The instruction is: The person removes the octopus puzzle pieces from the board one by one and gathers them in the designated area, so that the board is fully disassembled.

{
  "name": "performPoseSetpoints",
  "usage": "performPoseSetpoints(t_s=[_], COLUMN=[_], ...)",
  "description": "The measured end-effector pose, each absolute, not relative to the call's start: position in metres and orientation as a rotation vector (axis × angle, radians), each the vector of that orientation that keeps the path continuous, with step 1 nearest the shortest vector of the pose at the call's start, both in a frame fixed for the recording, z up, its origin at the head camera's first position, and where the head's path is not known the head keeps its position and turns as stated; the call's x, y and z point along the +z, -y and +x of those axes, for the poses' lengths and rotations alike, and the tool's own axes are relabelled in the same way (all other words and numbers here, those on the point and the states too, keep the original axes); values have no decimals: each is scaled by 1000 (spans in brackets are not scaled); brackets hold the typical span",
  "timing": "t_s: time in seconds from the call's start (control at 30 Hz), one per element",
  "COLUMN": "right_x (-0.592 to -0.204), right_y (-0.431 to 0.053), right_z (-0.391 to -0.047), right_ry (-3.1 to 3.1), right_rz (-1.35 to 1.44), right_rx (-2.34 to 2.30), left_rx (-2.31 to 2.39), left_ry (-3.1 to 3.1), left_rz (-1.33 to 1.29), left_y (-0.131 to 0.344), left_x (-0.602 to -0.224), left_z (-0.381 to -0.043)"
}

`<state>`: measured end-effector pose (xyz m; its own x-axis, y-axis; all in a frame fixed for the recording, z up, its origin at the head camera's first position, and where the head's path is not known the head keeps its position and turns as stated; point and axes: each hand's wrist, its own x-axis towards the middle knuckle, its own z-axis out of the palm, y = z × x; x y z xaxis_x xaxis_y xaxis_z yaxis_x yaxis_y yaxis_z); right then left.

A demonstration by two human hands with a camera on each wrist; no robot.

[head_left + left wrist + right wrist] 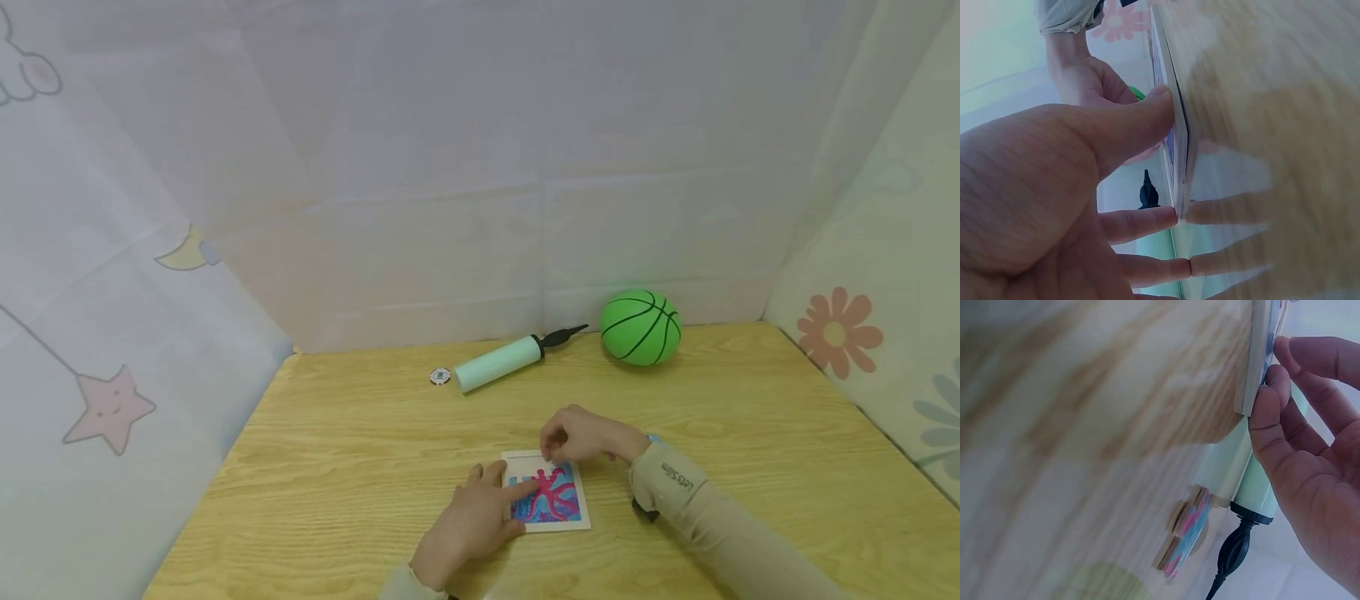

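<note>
Fingers (pixel 527 490) of the left hand (pixel 476 515) lie spread wide over a square, flat, white-framed board (pixel 555 527) — we see the index finger stretched across its printed octopus picture (pixel 557 500), pink on blue. In the left wrist view, that hand's thumb rests on the frame's edge, and two straight fingers reach to the far corner and past it. At the board's far edge, the right hand (pixel 581 433) has its fingers bent and gathered narrowly, tips touching the board; we cannot tell whether they pinch anything. Beneath both hands, the board lies flat on a yellowish wood-grain table (pixel 330 500), near its front, with a pale blank strip showing at the picture's far left. From the right wrist, we also make out a small, thin piece (pixel 1186 532) with pink and blue print and a brown edge, lying apart from the board.

Further back, we find a round white chip (pixel 440 377) with dark marks on its rim, just beside a mint-green cylindrical pump (pixel 498 364) with a black nozzle. That nozzle points toward a bright green ball (pixel 641 327) with black lines — it sits near the pale cloth backdrop (pixel 420 250). A beige sleeve (pixel 720 521) with dark lettering covers the right arm.
</note>
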<state>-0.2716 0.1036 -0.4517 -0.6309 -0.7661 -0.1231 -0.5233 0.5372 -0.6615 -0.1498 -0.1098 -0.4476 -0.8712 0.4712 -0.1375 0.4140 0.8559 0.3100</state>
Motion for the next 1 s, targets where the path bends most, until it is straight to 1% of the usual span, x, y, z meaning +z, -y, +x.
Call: performPoseSetpoints(t_s=[0.23,0.63,1.0], right_x=[-452,-450,-453], right_y=[-104,-104,-104], right_z=[-271,-271,-271], right_ry=[-2368,-2384,-2384], right_rz=[-1042,-1084,-1083], right_rx=[-840,-846,-847], left_rx=[325,365,473], left_ry=[-2806,-2822,-2777], left_rz=[672,693,609], left_y=[108,108,103], left_x=[-446,-447,-444], left_z=[-150,-150,-148])
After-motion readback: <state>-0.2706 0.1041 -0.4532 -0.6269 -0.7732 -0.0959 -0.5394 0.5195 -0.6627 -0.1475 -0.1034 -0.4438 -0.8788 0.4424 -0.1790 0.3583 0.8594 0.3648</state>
